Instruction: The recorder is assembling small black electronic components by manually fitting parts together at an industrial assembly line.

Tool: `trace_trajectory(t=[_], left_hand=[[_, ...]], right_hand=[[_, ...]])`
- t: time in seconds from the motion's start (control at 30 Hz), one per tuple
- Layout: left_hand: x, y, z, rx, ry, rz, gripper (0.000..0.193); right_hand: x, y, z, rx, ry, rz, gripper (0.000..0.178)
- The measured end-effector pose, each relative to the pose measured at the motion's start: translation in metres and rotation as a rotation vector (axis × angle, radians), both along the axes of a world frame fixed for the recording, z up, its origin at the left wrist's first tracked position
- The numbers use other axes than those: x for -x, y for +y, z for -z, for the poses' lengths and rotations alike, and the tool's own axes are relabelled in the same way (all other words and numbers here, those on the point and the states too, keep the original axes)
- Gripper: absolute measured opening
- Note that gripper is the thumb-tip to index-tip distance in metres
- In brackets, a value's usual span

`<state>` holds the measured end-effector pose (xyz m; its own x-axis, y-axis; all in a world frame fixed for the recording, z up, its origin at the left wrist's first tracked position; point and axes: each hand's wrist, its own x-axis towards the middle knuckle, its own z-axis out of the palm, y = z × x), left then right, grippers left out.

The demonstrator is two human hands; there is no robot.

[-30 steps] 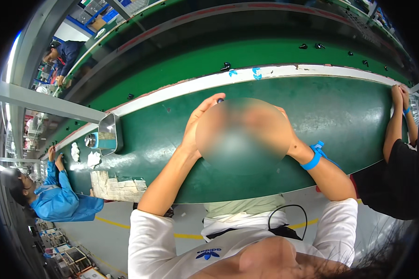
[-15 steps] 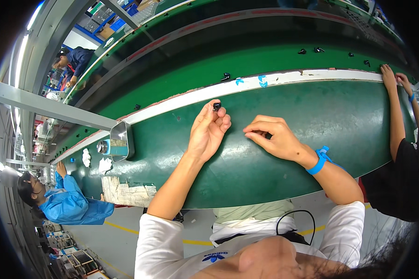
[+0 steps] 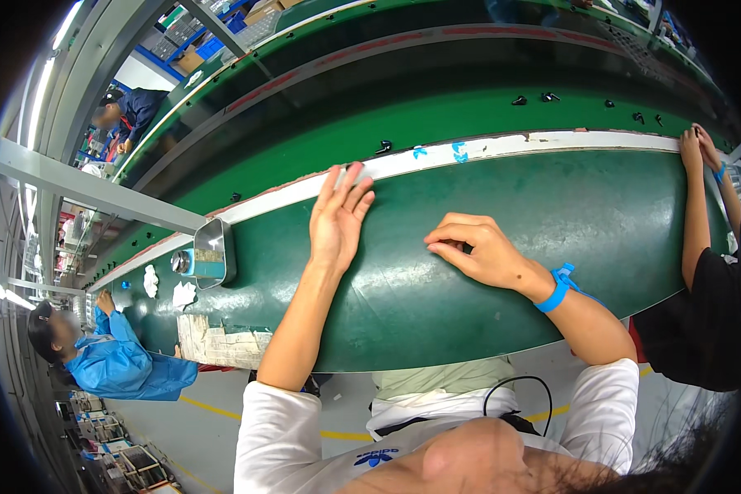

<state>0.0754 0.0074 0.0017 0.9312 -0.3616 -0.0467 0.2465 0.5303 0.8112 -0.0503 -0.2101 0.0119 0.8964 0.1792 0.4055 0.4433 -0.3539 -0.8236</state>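
My left hand (image 3: 337, 221) is open, palm up and fingers stretched, its fingertips over the white ledge (image 3: 305, 192) beside the green belt. A dark bit shows behind these fingertips; I cannot make out what it is. My right hand (image 3: 479, 251) hovers over the green worktable (image 3: 436, 321), thumb and forefinger pressed together in a pinch. Whatever the pinch holds, if anything, is too small or hidden to see. A blue strap (image 3: 558, 290) circles my right wrist. On the belt just past the ledge lies a small black earbud (image 3: 384, 146).
Several more black earbuds (image 3: 549, 97) lie along the green belt (image 3: 461, 115). At left stand a metal bin (image 3: 214, 251) with a bottle, crumpled white tissues (image 3: 184, 295) and a worn pale sheet (image 3: 222, 342). Co-workers' hands (image 3: 692, 144) are at far right; a blue-coated person (image 3: 132, 362) sits left.
My left hand has moved up and left to the ledge, its fingers unfolding; the black earbud it pinched no longer shows in it. Earbuds on the belt have shifted left. My right hand keeps its pinch.
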Motion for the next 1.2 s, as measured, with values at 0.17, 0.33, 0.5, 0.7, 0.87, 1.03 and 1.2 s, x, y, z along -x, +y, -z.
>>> trace_trajectory(t=[0.17, 0.33, 0.5, 0.7, 0.87, 1.03, 1.2], left_hand=[[0.007, -0.006, -0.006, -0.113, -0.086, -0.029, 0.050], [0.014, -0.008, -0.003, -0.180, -0.131, 0.046, 0.019], [0.021, -0.005, -0.005, -0.560, -0.355, 0.212, 0.035], [0.016, -0.002, -0.003, -0.437, -0.307, 0.197, 0.048], [0.017, -0.003, -0.004, -0.455, -0.287, 0.205, 0.048], [0.017, -0.005, -0.004, -0.456, -0.315, 0.204, 0.049], [0.016, -0.003, -0.001, -0.457, -0.322, 0.201, 0.049]], right_hand=[[0.002, -0.002, -0.005, 0.031, 0.029, -0.019, 0.011], [-0.001, -0.001, 0.003, 0.041, 0.021, 0.011, 0.012], [0.001, -0.002, 0.001, -0.019, 0.093, 0.081, 0.014], [-0.004, -0.002, 0.004, -0.312, 0.287, 0.081, 0.020], [-0.008, -0.013, -0.003, -0.842, 0.576, -0.055, 0.027], [-0.011, -0.017, -0.005, -1.020, 0.604, -0.060, 0.030], [-0.011, -0.016, -0.005, -0.974, 0.588, -0.076, 0.031]])
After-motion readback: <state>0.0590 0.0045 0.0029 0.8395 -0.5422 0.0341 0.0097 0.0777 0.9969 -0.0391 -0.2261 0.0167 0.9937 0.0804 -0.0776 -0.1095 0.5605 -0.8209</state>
